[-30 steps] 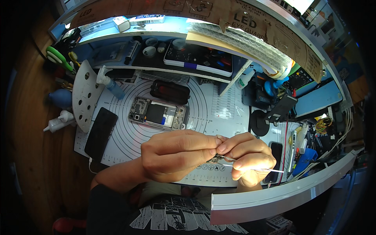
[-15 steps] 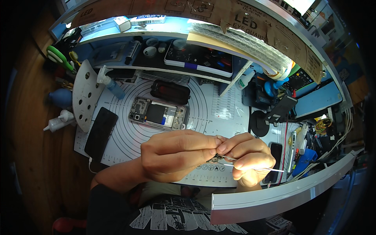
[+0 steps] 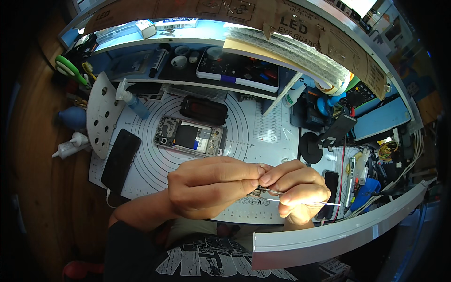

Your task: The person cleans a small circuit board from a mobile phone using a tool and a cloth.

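The left hand (image 3: pixel 211 188) grips a small dark part (image 3: pixel 256 191) at its fingertips, over the near area of the mat (image 3: pixel 270 152). The right hand (image 3: pixel 300 188) has its fingers closed on a thin metal tool (image 3: pixel 326 204); its fingertips meet the left hand's beside the part. The opened phone (image 3: pixel 190 136) lies on the mat beyond the hands, a black case (image 3: pixel 204 111) just behind it. A dark handset (image 3: pixel 121 162) lies to the left.

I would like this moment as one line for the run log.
left hand: pinching small dark part; right hand: gripping thin metal tool; opened phone: on white mat, beyond hands
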`<state>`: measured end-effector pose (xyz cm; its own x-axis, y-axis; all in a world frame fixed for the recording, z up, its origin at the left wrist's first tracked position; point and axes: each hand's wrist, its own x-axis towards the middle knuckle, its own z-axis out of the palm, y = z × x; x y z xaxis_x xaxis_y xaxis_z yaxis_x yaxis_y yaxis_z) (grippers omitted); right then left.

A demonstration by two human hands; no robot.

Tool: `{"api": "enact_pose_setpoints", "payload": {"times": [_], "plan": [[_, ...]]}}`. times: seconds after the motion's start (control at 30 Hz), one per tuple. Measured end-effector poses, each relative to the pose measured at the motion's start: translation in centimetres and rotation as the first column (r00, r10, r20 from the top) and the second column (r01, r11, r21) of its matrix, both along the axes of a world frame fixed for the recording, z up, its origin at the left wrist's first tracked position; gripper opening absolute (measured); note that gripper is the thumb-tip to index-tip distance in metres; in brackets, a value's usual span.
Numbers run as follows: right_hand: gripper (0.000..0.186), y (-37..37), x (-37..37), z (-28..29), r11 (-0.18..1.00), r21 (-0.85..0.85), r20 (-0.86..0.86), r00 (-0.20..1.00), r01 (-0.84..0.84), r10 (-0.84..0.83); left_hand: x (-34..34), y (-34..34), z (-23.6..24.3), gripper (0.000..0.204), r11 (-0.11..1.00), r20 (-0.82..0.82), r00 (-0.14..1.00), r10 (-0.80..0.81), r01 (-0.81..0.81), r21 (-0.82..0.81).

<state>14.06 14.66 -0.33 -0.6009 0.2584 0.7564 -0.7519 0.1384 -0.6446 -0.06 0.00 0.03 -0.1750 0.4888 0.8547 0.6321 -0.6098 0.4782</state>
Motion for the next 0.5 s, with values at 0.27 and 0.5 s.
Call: {"api": "enact_pose_setpoints", "payload": {"times": [0.27, 0.5], "plan": [[0.014, -0.11, -0.03, 0.00, 1.000, -0.008, -0.002, 1.000, 0.009, -0.009, -0.01, 0.05, 0.13, 0.022, 1.000, 0.005, 1.000, 0.003, -0.003, 0.005], [0.013, 0.10, -0.05, 0.20, 0.994, 0.082, -0.033, 0.997, 0.076, -0.073, 0.14, -0.01, 0.01, 0.024, 1.000, 0.022, 1.000, 0.012, -0.012, -0.006]]}}
